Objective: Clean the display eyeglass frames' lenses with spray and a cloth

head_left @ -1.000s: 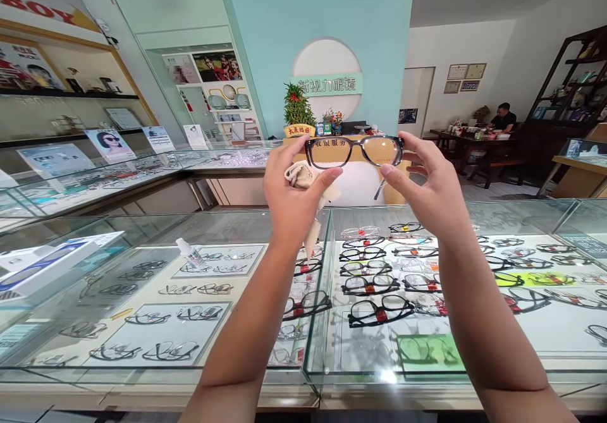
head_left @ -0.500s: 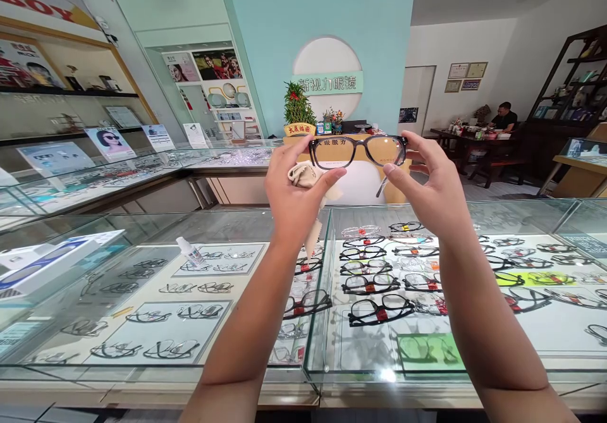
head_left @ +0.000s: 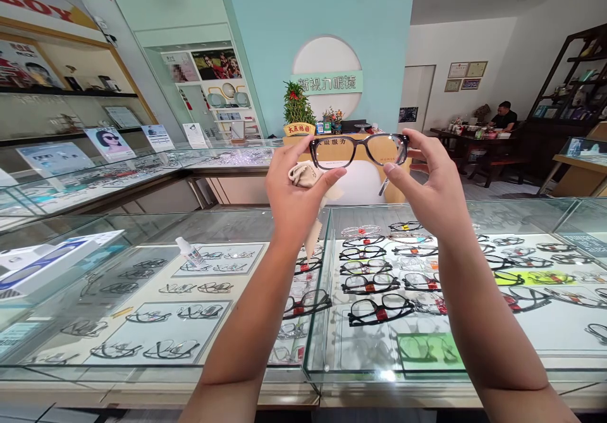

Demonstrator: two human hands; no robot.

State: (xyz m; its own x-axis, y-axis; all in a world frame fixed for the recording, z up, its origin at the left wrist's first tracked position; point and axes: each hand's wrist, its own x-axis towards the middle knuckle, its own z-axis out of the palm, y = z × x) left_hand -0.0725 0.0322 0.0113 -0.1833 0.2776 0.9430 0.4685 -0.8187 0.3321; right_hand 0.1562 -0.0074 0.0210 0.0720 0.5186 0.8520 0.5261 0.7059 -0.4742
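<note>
A pair of dark-framed eyeglasses [head_left: 359,147] is held up level above the glass counter, lenses facing me. My left hand [head_left: 296,189] pinches its left end between thumb and fingers. Bunched in that same hand is a beige cleaning cloth [head_left: 305,175], one corner hanging down beside the wrist. At the frame's right end, my right hand [head_left: 429,173] grips the rim and hinge, thumb below and fingers above. One temple arm shows below the right lens; the other I cannot make out.
Beneath my arms, a glass display case [head_left: 327,341] holds many eyeglasses in rows. On its left part stand a white spray bottle [head_left: 190,252] and a white-and-blue box [head_left: 57,262]. Further back are another counter [head_left: 227,170], a potted plant [head_left: 297,104] and a seated person [head_left: 504,117].
Both hands and the eyeglasses stay nearly in place; the frame's right end has shifted very slightly. Nothing has been let go or taken hold of.
</note>
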